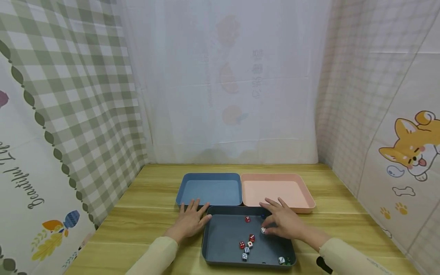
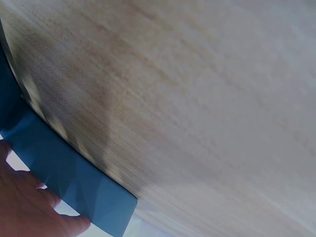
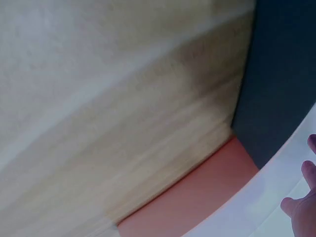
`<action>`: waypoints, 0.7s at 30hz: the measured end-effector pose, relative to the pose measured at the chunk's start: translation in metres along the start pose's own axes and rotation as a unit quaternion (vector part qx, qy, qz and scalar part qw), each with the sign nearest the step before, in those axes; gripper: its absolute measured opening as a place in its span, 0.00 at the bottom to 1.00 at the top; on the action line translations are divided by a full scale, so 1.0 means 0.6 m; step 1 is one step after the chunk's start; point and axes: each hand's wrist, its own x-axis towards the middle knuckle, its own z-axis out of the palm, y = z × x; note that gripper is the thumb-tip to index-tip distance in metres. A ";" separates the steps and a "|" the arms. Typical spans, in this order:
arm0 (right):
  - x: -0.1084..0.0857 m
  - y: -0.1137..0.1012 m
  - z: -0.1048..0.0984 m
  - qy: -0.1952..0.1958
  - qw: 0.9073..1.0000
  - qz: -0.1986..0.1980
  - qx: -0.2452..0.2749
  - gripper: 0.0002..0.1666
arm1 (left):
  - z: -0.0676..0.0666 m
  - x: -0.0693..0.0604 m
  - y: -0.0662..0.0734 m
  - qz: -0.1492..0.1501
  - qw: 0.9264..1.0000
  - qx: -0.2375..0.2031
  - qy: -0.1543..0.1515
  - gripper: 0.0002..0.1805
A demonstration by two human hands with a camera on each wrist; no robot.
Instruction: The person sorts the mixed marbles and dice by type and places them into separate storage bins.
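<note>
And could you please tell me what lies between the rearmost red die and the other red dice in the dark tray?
Only bare floor of the dark tray separates the rearmost red die from the other red dice, as the head view shows.

a makeshift cloth-walled booth, in what kind of building cannot be told: wood-grain tabletop (image 1: 137, 217) beneath the left hand (image 1: 190, 224) and right hand (image 1: 284, 221), whitish sheet (image 1: 192, 114) hanging beyond them, green-checked cloth (image 1: 93, 95) outward of the left, dog-printed cloth (image 1: 381, 95) outward of the right.

red dice (image 1: 252, 238) | white dice (image 1: 245, 256) | dark-grey tray (image 1: 221, 233) | green-white checked cloth (image 1: 86, 76)
</note>
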 end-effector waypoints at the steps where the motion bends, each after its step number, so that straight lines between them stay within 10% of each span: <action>1: 0.002 0.002 -0.002 0.004 1.000 0.007 0.000 0.07 | 0.000 0.000 0.000 0.000 1.000 0.000 0.000 0.34; 21: 0.024 0.095 -0.026 0.066 0.990 0.127 -0.004 0.05 | -0.003 -0.001 -0.001 0.005 1.000 0.001 0.002 0.35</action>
